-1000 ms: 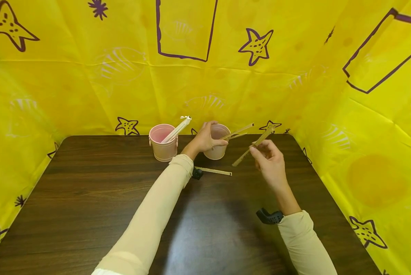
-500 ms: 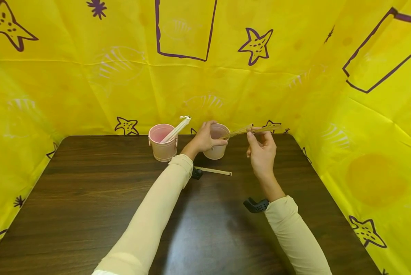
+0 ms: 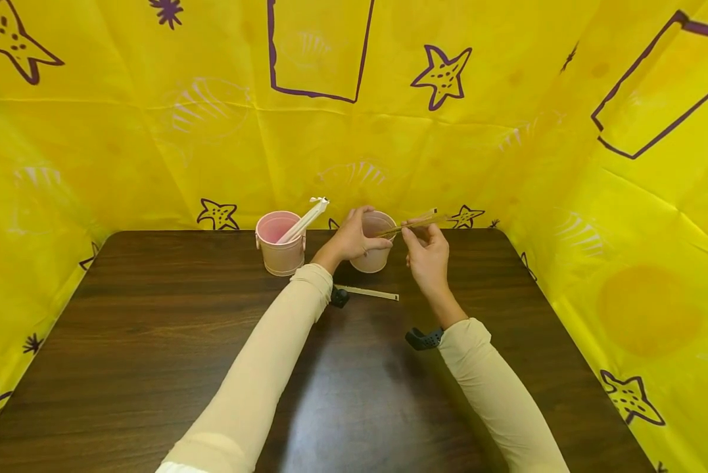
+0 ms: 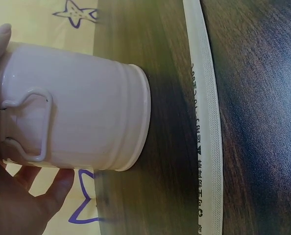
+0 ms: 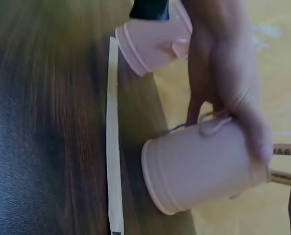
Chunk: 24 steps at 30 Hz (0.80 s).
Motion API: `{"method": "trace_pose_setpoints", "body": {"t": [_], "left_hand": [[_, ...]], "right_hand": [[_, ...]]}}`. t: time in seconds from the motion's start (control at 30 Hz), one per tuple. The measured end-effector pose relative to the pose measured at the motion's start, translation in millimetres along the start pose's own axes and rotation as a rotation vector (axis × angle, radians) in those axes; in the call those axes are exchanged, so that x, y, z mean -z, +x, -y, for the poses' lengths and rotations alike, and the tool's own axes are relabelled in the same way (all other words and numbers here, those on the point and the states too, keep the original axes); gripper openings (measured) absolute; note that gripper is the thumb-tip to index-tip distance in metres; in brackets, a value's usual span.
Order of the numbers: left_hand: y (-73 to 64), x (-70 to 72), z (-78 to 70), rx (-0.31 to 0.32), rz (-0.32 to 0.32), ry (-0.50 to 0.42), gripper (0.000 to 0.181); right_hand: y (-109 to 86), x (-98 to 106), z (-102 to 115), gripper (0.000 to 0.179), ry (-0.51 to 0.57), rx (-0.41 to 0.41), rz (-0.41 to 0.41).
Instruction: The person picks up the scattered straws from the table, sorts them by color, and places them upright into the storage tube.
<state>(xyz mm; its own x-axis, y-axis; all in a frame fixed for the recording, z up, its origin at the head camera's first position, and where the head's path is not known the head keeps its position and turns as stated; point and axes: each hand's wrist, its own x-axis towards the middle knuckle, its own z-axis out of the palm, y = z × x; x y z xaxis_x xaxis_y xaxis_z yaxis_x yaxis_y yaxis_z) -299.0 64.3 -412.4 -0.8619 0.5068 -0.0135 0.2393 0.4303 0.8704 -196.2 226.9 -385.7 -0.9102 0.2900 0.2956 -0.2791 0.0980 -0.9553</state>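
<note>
My left hand point(image 3: 350, 238) grips the right-hand pink bucket point(image 3: 368, 261) around its rim, with the thumb at the front. The left wrist view shows the wire handle folded against the bucket's side point(image 4: 77, 107). Beside the bucket, my right hand point(image 3: 429, 259) pinches a long, thin stick in a tan paper wrapper point(image 3: 394, 230), its left end at the bucket's mouth. Behind it, similar wrapped sticks point(image 3: 432, 212) lean out of that bucket. How many lie inside is hidden. Another wrapped stick point(image 3: 371, 293) with printed characters lies on the table in front.
A second pink bucket point(image 3: 281, 259) stands to the left, holding white-wrapped sticks point(image 3: 306, 220) that lean right. The dark wooden table point(image 3: 182, 315) backs onto a yellow patterned cloth point(image 3: 330, 131), which also rises at both sides.
My right hand has moved left to the right-hand bucket, turning the wrapped stick from a steep slant to nearly level, its end now at the mouth. The left hand and both buckets stay put.
</note>
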Motion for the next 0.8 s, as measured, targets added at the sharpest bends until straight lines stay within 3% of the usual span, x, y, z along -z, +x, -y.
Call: {"method": "trace_pose_setpoints", "body": {"t": [0.33,0.6,0.8], "left_hand": [[0.6,0.0,1.1,-0.011,-0.015,0.005,0.097],[0.9,0.6,1.3,-0.008,-0.008,0.001,0.099],[0.9,1.0,1.3,-0.003,-0.001,0.019,0.099]], "right_hand": [[20.2,-3.9,-26.8,0.028,-0.054,-0.034,0.026],[18.1,-3.6,-16.4,0.037,-0.037,-0.1,0.031],[13.2,3.5,-25.1,0.049,-0.087,-0.108,0.017]]}}
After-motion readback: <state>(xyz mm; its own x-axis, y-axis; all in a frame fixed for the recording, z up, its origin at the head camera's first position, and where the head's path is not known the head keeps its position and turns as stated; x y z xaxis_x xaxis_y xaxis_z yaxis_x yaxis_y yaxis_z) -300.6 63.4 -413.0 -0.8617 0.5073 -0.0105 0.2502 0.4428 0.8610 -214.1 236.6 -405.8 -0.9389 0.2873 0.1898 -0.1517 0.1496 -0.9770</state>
